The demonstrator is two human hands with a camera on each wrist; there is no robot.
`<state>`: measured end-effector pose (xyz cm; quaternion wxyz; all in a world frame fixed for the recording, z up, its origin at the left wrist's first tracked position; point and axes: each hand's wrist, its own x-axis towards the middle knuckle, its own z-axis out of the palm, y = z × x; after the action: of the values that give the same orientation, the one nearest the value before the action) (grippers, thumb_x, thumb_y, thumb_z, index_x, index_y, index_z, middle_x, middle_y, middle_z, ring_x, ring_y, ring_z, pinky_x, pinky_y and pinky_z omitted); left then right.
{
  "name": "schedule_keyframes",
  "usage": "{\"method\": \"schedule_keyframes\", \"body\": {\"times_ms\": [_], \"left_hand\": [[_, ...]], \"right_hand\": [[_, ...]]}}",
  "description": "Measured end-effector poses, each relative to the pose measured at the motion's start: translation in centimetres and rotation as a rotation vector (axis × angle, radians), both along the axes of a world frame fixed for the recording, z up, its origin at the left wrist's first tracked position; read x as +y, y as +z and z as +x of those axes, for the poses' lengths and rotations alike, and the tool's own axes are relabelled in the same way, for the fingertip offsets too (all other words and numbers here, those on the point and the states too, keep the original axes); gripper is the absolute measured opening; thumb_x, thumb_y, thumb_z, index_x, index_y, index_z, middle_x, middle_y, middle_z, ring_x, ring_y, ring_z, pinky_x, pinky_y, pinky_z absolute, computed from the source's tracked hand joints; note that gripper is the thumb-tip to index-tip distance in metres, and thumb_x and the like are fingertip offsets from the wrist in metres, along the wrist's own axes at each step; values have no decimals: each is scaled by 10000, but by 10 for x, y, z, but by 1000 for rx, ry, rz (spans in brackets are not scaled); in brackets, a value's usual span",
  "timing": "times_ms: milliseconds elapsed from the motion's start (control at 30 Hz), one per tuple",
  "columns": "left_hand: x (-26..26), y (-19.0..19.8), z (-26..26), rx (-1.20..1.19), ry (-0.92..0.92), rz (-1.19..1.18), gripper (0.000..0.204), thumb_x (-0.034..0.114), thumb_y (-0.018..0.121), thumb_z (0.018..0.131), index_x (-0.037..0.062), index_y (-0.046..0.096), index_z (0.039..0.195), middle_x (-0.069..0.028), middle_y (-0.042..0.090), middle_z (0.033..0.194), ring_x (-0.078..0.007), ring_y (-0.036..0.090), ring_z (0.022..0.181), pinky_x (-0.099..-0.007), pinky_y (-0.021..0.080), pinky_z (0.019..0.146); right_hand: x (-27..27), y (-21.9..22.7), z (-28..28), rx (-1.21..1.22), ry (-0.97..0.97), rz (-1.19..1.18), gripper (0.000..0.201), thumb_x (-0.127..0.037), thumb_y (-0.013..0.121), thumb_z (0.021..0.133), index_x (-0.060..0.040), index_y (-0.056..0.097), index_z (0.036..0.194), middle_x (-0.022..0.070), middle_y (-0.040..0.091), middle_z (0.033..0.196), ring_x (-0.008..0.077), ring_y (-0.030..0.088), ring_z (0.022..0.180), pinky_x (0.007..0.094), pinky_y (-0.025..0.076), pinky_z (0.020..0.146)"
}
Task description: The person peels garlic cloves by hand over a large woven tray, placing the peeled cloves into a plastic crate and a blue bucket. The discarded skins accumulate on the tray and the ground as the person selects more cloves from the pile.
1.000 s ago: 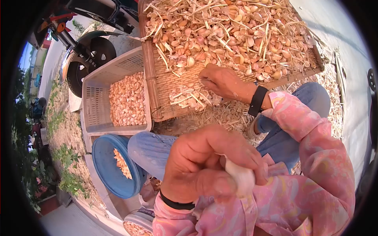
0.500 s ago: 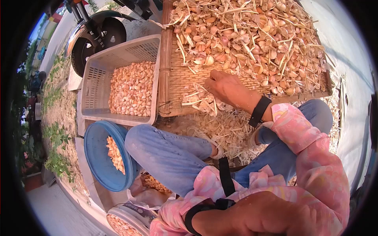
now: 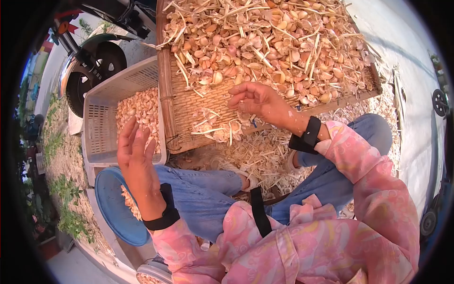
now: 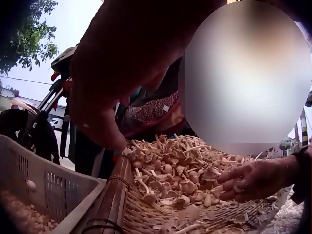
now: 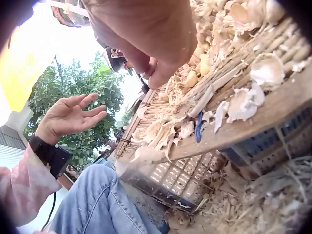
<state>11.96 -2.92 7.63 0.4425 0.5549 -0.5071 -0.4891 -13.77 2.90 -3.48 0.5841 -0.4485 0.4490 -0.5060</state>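
The left hand [image 3: 139,170], left of the middle, has its fingers spread out, with the blue tub [image 3: 108,203] below it at lower left. The right hand [image 3: 266,106], near the middle, has loose, bent fingers by the woven tray [image 3: 182,116]. Garlic cloves [image 3: 279,57] pile up at the top, and more fill the pale crate [image 3: 98,135] at left. A black wheel [image 3: 111,59] stands at upper left.

two bare hands, left [image 3: 139,165] and right [image 3: 262,105], one black strap [image 3: 163,210] on each wrist, one woven tray [image 3: 182,118] below the right hand, one pale crate [image 3: 97,139] beyond the left hand, one blue bucket [image 3: 111,208] beside the left wrist, cloves [image 3: 283,52] past counting beyond the right hand
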Motion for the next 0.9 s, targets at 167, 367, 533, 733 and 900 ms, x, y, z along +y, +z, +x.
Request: {"method": "schedule_keyframes", "body": {"times_ms": [167, 367, 533, 733, 900], "left_hand": [[29, -51, -79, 465, -440, 595, 335, 174, 494, 922, -12, 461, 1199, -171, 537, 1127, -239, 568, 1010, -324, 482, 838], [34, -78, -113, 800, -411, 573, 238, 77, 476, 918, -50, 503, 1118, -131, 576, 1041, -202, 587, 955, -292, 503, 834], [39, -87, -113, 616, -392, 324, 232, 25, 531, 881, -46, 531, 1101, -101, 590, 1005, -151, 588, 916, -254, 496, 817], [48, -77, -111, 299, -355, -126, 288, 6, 603, 836, -49, 534, 1110, -89, 595, 992, -121, 575, 888, -224, 475, 783], [55, -82, -100, 141, -387, -282, 299, 25, 641, 817, -39, 552, 1096, -81, 598, 976, -118, 573, 870, -226, 480, 750]], "right_hand": [[11, 19, 11, -79, -30, -109, 381, -83, 498, 912, -16, 398, 1273, 88, 581, 1112, 139, 551, 1029, 267, 429, 887], [19, 23, 4, 254, -114, -223, 406, -123, 454, 930, -1, 357, 1305, 107, 577, 1157, 177, 542, 1072, 286, 412, 921], [19, 16, 7, 366, -231, -411, 387, -84, 486, 889, -20, 410, 1263, 118, 619, 1054, 248, 599, 973, 310, 457, 849], [22, 32, -3, 678, -187, -451, 258, -113, 563, 824, -8, 530, 1057, 120, 564, 858, 291, 578, 819, 349, 468, 687], [25, 44, 0, 966, -210, -561, 145, -67, 566, 795, -20, 555, 932, 120, 560, 807, 312, 566, 760, 386, 454, 634]]}}
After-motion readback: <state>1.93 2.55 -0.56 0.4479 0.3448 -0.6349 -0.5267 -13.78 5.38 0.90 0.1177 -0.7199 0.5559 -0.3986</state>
